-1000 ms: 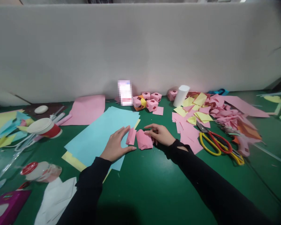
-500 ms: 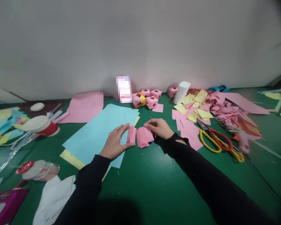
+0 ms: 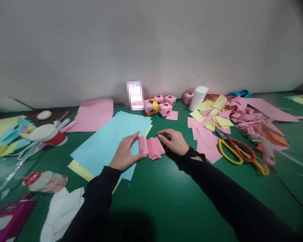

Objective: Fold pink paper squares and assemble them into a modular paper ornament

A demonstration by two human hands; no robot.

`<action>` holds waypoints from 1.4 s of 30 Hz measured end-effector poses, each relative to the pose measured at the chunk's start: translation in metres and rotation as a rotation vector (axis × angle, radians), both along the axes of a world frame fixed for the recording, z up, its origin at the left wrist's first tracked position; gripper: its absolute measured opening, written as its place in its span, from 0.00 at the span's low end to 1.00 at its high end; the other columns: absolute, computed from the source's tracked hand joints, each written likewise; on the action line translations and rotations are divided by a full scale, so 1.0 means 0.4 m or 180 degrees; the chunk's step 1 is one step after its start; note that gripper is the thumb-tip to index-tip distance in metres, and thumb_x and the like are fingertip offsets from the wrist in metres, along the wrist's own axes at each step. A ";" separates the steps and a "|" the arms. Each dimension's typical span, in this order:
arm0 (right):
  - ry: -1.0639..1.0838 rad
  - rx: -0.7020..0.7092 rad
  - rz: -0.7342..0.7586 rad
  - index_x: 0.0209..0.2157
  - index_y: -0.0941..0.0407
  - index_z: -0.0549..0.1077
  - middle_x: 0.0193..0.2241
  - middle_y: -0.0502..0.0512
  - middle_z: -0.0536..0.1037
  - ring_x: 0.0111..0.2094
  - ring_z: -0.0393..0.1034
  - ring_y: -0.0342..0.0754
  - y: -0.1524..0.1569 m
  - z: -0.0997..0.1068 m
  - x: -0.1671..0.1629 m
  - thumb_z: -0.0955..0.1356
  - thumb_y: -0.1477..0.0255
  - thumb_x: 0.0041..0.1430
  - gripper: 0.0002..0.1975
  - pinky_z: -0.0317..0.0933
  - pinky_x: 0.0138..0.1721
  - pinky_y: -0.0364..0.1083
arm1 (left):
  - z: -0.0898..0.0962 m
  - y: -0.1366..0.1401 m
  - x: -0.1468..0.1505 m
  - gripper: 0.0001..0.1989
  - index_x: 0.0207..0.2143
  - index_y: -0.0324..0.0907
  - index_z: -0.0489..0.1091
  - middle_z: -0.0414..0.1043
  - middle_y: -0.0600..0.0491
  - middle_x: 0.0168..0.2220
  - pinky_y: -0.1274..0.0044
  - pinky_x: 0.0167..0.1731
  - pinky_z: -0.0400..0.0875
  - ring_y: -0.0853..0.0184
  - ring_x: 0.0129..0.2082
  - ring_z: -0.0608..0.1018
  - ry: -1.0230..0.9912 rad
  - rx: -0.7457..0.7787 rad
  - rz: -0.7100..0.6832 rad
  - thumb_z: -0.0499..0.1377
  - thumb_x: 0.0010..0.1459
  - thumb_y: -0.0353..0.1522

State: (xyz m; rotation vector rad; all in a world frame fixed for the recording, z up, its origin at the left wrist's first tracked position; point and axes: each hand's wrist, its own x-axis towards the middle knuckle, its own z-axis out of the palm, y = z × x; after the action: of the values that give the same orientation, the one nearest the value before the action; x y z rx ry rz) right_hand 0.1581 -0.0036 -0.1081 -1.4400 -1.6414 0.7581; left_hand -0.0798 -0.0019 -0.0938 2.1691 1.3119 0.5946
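Note:
Several folded pink paper pieces [image 3: 154, 148] lie side by side on the green table. My left hand [image 3: 126, 151] comes from the left, thumb and fingers closing on the ends of the leftmost pink piece. From the other side, my right hand [image 3: 176, 142] has its fingers bent, with the tips together at the upper right corner of the pieces. Its lower fingers are partly hidden. Under and beside my left hand lie large light blue sheets [image 3: 103, 144], with yellow paper showing beneath them.
Pink folded paper balls [image 3: 164, 109] and a white paper tube [image 3: 198, 98] stand along the wall. Scissors [image 3: 233, 148], paper scraps [image 3: 219, 111] and a pink glue gun [image 3: 269, 153] are at right. A paper cup [image 3: 47, 134], a bottle [image 3: 46, 181] and white tissues [image 3: 65, 208] are at left.
The leftmost pink piece has moved right against the others, closing the gap. The pieces by my right hand sit more tightly together. The view has shifted slightly.

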 end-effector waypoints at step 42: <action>0.1706 -0.0296 0.0967 0.22 0.57 0.76 0.35 0.57 0.77 0.38 0.71 0.49 0.048 -0.007 -0.061 0.74 0.58 0.48 0.16 0.62 0.44 0.50 | -0.033 -0.030 0.096 0.44 0.67 0.52 0.45 0.60 0.44 0.56 0.64 0.47 0.74 0.56 0.55 0.67 -0.0588 0.1472 0.0157 0.66 0.54 0.31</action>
State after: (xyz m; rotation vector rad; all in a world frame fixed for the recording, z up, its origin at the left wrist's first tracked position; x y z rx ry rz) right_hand 0.1339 0.0158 -0.1108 -0.9373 -1.4214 1.2807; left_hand -0.0415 -0.0138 -0.1071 2.3678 1.2192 1.1866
